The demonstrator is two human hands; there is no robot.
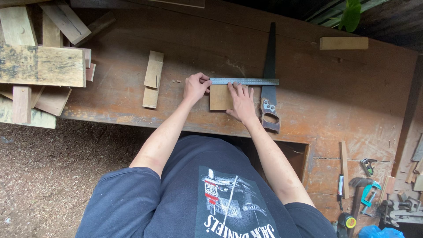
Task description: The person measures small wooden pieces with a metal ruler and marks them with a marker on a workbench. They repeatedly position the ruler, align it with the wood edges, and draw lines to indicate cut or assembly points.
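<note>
Head view: near the workbench front edge, right hand lay flat on the small board, left hand pinched the steel ruler along its far edge; no cut visible, handsaw untouched.

Hands cover part of a small wooden piece on a workbench.

The right hand lies flat over the piece's right side, hiding that edge, while the left hand closes over the left end of the metal ruler, so whatever its fingers pinch cannot be made out. The ruler's markings are too fine to read. A handsaw passes under the ruler, its teeth too small to tell. Stacked offcuts run off the left edge, and the clamps and tools at lower right are cropped and partly lost in shadow.
</note>
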